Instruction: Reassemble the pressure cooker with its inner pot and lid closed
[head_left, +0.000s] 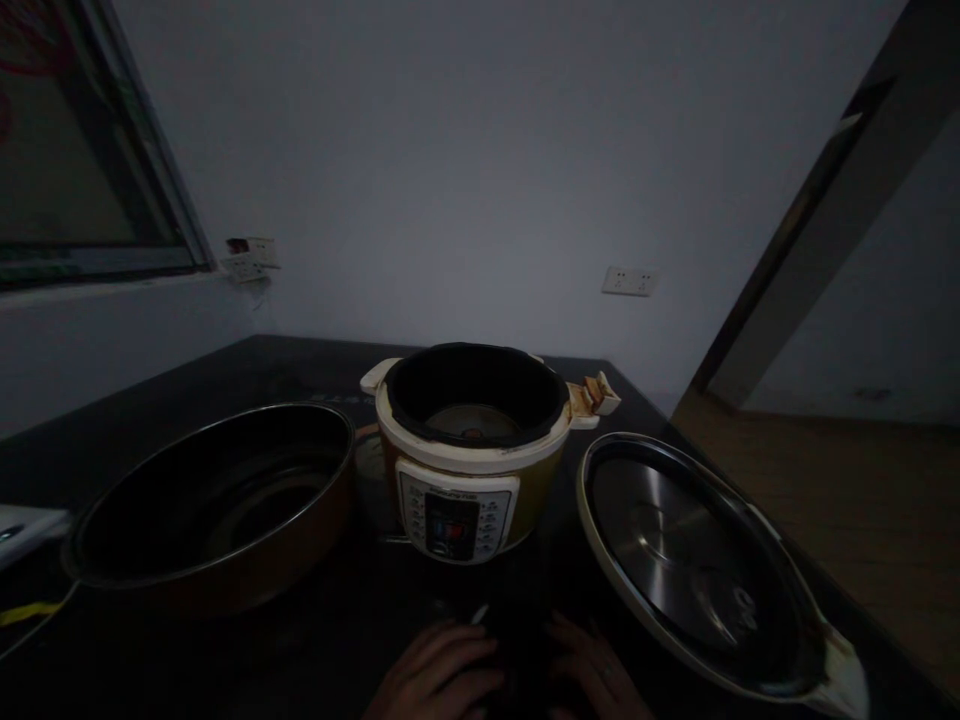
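Observation:
My left hand [442, 672] is low in the middle of the view, its fingers curled toward the right. Facing it, my right hand [596, 668] has its fingers bent toward the left. A very dark shape lies between them; its kind is lost in the gloom. A small pale sliver [481, 613] shows just above the left fingertips. Beyond the hands stands an electric pressure cooker [459, 520] without its lid, its dark inside showing. To the right, the cooker lid [660, 545] lies with its metal underside up, near my right hand.
A wide dark pan [225, 580] stands on the left of the black tabletop [292, 365]. A white object [30, 525] and a yellow strip [30, 612] are at the left edge. Wall sockets [628, 281] are behind; the table's right edge runs past the lid.

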